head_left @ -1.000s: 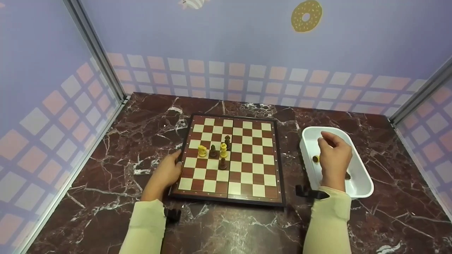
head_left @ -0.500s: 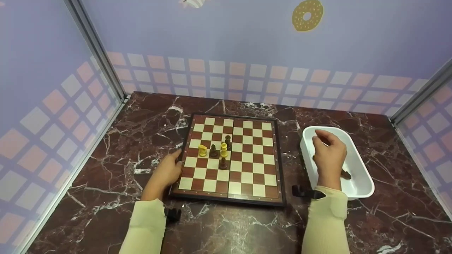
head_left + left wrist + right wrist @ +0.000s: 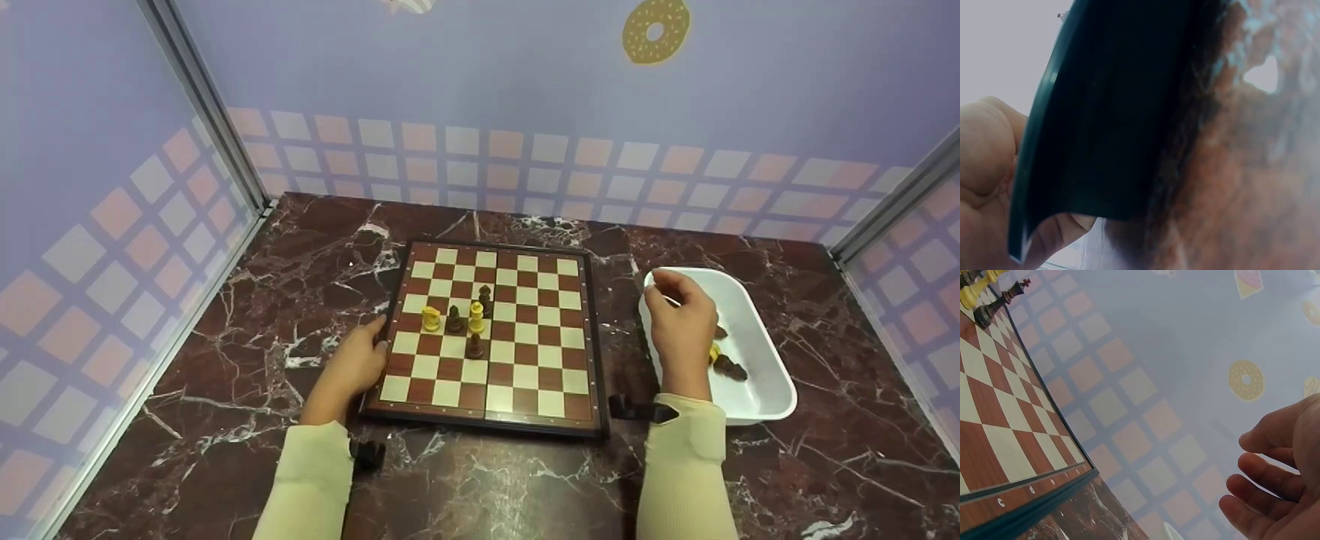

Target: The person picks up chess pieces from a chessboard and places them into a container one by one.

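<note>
Five upright chessmen [image 3: 477, 318], left hand [image 3: 357, 358] touching chessboard [image 3: 536, 356], grip unclear, right hand [image 3: 684, 330] loosely curled

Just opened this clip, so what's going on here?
A person is working with chess pieces. The left hand rests at the left edge of the board. The right hand hovers over the white tray; I can't tell whether its grip holds anything. Three dark pieces and two yellow pieces stand upright on the board's left half, while more pieces lie in the tray, partly hidden by the right hand.
</note>
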`<move>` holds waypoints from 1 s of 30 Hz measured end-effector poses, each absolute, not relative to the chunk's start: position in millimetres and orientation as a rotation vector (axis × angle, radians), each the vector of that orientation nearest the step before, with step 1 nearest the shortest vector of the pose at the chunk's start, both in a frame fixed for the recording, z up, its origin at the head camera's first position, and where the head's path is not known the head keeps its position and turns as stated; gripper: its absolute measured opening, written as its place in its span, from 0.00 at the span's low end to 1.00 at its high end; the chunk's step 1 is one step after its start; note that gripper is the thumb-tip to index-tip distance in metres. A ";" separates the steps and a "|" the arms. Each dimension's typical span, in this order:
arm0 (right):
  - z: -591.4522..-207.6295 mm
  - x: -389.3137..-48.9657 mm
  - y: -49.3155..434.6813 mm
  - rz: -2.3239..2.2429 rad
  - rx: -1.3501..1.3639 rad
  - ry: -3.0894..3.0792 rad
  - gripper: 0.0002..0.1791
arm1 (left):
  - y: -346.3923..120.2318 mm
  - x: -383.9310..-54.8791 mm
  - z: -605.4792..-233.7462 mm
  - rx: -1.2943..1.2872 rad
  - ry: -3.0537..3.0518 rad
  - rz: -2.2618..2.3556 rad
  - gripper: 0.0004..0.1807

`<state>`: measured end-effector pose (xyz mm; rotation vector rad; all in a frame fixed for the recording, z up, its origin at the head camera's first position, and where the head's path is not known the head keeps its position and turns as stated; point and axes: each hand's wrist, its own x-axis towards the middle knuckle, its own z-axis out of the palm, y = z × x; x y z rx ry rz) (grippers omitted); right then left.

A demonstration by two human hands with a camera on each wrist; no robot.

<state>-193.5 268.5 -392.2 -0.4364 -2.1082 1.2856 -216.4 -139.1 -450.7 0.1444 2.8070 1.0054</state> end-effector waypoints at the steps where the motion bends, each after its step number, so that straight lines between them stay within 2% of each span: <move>1: -392.4 -193.7 267.1 1.282 -0.425 -2.114 0.12 | -139.2 -216.2 -450.5 0.139 2.803 1.007 0.28; 30: -394.9 -195.6 243.3 1.424 -0.209 -2.200 0.14 | -139.5 -215.9 -450.1 0.148 2.796 1.007 0.28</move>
